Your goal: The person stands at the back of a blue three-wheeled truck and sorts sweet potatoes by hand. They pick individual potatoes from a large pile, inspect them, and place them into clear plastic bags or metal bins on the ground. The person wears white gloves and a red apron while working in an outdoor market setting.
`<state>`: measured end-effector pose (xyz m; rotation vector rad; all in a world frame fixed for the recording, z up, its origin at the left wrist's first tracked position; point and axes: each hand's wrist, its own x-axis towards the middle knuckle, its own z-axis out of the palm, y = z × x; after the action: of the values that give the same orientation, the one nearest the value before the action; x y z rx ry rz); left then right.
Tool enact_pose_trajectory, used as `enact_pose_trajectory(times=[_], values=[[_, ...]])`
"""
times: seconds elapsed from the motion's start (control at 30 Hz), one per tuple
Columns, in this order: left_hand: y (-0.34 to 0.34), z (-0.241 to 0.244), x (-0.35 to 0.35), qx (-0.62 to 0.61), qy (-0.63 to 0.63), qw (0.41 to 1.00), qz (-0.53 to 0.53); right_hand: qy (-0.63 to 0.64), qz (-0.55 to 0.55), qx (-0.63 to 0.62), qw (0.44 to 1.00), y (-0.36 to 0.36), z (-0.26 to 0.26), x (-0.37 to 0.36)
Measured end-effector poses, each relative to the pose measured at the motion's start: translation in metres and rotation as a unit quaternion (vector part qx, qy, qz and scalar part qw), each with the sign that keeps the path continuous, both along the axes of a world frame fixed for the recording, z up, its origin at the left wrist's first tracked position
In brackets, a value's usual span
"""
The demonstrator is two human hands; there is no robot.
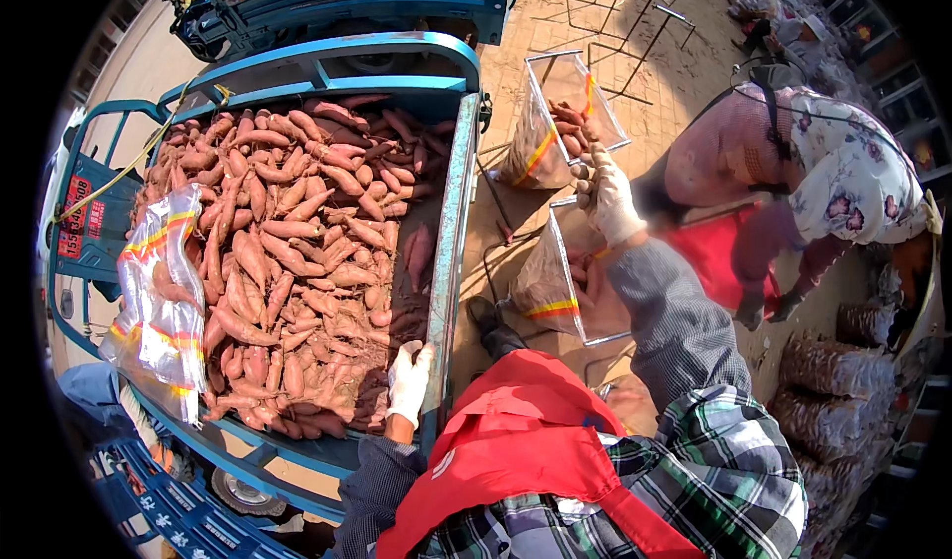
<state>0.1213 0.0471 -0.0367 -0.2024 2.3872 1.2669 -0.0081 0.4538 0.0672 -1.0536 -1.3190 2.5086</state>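
My left hand (pixel 409 382), in a whitish glove, lies at the inner edge of the cargo bed's blue side wall (pixel 454 209). Its grip is unclear. Sweet potatoes (pixel 290 250) with reddish skins are heaped in the bed to its left. My right hand (pixel 611 196), in a glove with brown-stained fingertips, reaches out over two clear plastic bags, fingers apart. Beyond the fingers, the farther bag (pixel 529 159) holds several sweet potatoes (pixel 569 127). Below the hand, the nearer bag (pixel 547 291) is partly filled too. Metal bars spread both bag mouths.
Folded plastic bags (pixel 160 291) lie on the heap's left side. At right, a person (pixel 848 165) bends over red cloth (pixel 714 254). Filled bags (pixel 837 388) are stacked at lower right. Metal frames (pixel 632 31) stand on the paving, near another blue cargo vehicle (pixel 379 1).
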Motion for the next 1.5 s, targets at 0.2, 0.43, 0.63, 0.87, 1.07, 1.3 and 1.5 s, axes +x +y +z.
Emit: enact_pose_trajectory(times=[0.2,0.43,0.63,0.87,1.07,1.3,1.5], values=[[0.011,-0.009,0.005,-0.095,-0.045,0.992,-0.064,-0.012,0.279,0.012,0.960,-0.117,-0.033,-0.030],[0.020,-0.013,-0.001,-0.102,-0.066,0.991,-0.050,-0.028,0.392,0.017,0.920,-0.255,-0.131,-0.127],[0.017,-0.024,0.002,-0.140,-0.055,0.984,-0.093,-0.092,0.489,0.472,0.727,-0.315,-0.243,-0.213],[0.017,-0.022,0.005,-0.180,-0.036,0.977,-0.105,-0.104,0.542,0.506,0.663,-0.335,-0.254,-0.220],[0.014,-0.028,0.010,-0.156,0.007,0.984,-0.088,-0.029,0.524,-0.160,0.836,-0.331,-0.214,-0.131],[-0.005,-0.054,0.027,-0.023,0.105,0.970,0.218,0.044,0.419,-0.462,0.780,-0.326,-0.067,-0.018],[-0.043,0.052,0.010,0.349,0.074,0.881,0.311,0.050,0.418,-0.391,0.818,-0.295,-0.014,0.065]])
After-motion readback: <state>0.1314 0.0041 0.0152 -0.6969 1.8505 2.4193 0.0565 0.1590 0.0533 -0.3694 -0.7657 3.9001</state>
